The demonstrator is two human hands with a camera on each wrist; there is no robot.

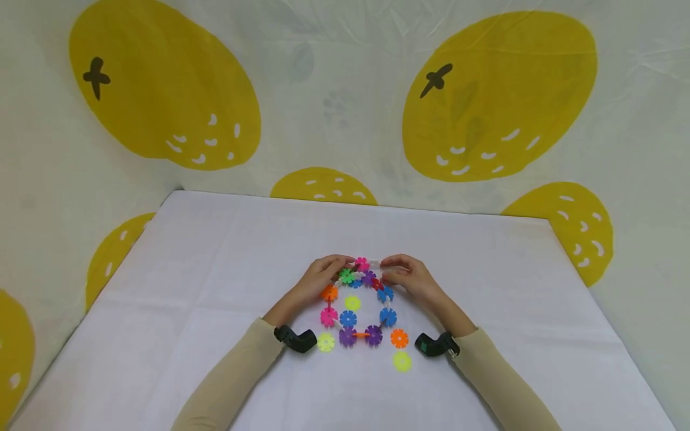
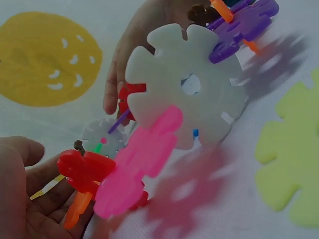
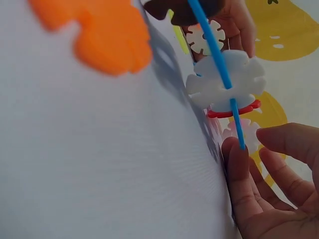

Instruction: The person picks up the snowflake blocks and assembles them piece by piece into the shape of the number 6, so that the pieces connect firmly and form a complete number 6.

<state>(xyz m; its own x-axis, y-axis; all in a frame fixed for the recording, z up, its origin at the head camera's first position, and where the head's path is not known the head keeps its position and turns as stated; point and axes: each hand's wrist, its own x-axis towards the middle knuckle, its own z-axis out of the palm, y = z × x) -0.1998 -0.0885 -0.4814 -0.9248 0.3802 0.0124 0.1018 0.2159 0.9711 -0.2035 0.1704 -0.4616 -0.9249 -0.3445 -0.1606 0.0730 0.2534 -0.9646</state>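
Note:
Colourful plastic snowflake discs are slotted together into a ring (image 1: 374, 335) on the white table. At its far left my left hand (image 1: 322, 276) holds the ring beside a green disc (image 1: 347, 275); in the left wrist view its fingers (image 2: 50, 199) curl behind a red disc (image 2: 82, 169). My right hand (image 1: 412, 278) grips the far right part, fingertips right at a white disc (image 1: 374, 264) and a red disc. In the right wrist view, a blue disc (image 3: 214, 45) seen edge-on ends close to the fingertips (image 3: 237, 152). The far discs partly hide the contact.
Inside the ring lie a loose yellow disc (image 1: 353, 303) and a blue disc (image 1: 348, 318). Outside are another yellow disc (image 1: 326, 342) at the left, and an orange disc (image 1: 399, 338) with a yellow one at the right. A fruit-patterned cloth (image 1: 334, 120) hangs behind the table.

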